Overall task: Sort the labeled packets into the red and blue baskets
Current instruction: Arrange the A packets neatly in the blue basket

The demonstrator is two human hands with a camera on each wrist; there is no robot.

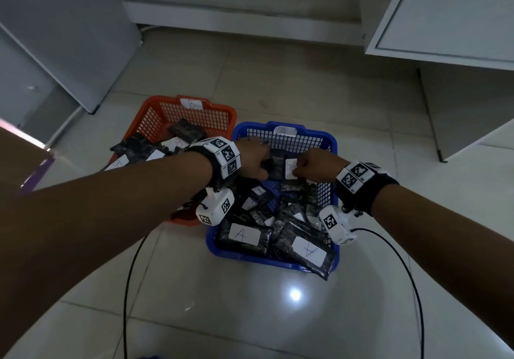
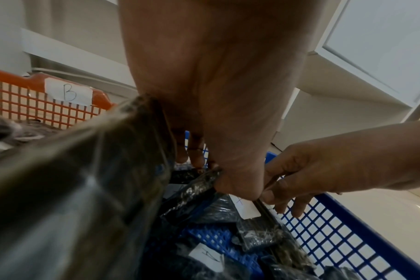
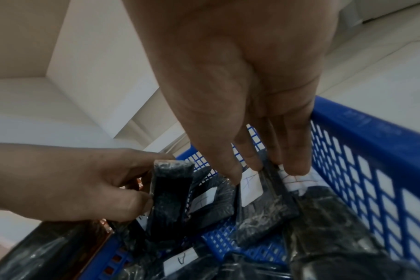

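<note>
Both hands reach into the far part of the blue basket [image 1: 251, 257], tagged A and holding several black packets with white A labels. My left hand [image 1: 254, 161] grips a plain black packet [image 3: 170, 191] upright by its end; that packet's label is hidden. Just to the right, my right hand [image 1: 311, 164] pinches the top edge of another black packet [image 3: 259, 208] by its white A label [image 1: 290, 168]. The red basket [image 1: 167, 101], tagged B, stands to the left and behind, with several black packets piled in it.
The baskets sit side by side on a pale tiled floor. A white cabinet [image 1: 445, 25] hangs over the right, and a grey panel [image 1: 69, 39] leans at the left. Black cables [image 1: 130, 275] loop on the floor near me. A brown and purple edge [image 1: 27, 164] shows at far left.
</note>
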